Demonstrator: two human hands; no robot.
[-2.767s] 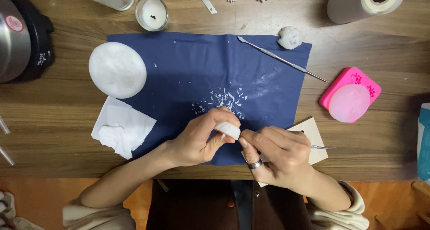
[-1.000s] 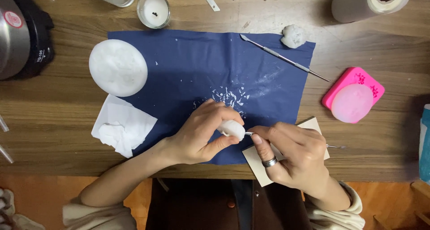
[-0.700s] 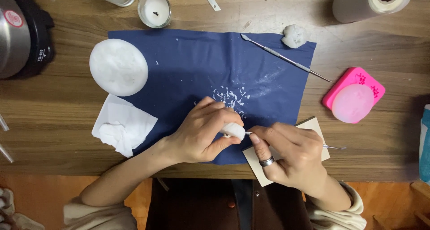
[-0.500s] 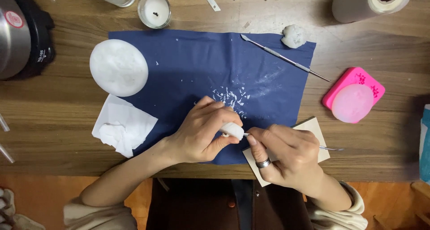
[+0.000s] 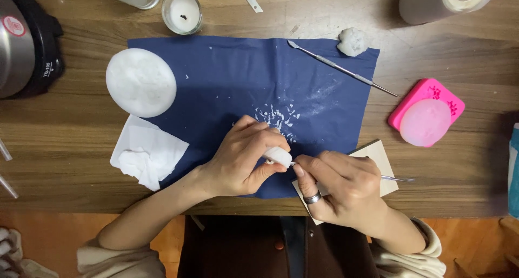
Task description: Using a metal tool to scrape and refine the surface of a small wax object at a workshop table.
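Observation:
My left hand [image 5: 243, 159] pinches a small white clay piece [image 5: 278, 156] over the near edge of a dark blue cloth [image 5: 238, 78]. My right hand [image 5: 338, 186], with a ring on one finger, grips a thin metal sculpting tool [image 5: 397, 178]; its tip touches the white piece, its other end sticks out to the right. Beneath the right hand lies a pale wooden tile [image 5: 378, 159]. White shavings [image 5: 275, 116] are scattered on the cloth just beyond my hands.
On the wooden table: a white clay disc [image 5: 140, 82], crumpled tissue [image 5: 146, 156], a second metal tool [image 5: 340, 67], a white clay lump [image 5: 352, 41], a pink mould holding a pale disc [image 5: 427, 113], a candle in glass [image 5: 181, 10], a paper roll [image 5: 443, 1], a black-and-steel appliance [image 5: 21, 40].
My right hand has made small shifts beside the white piece, working the tool tip against it. My left hand keeps its hold. Nothing else on the table has moved.

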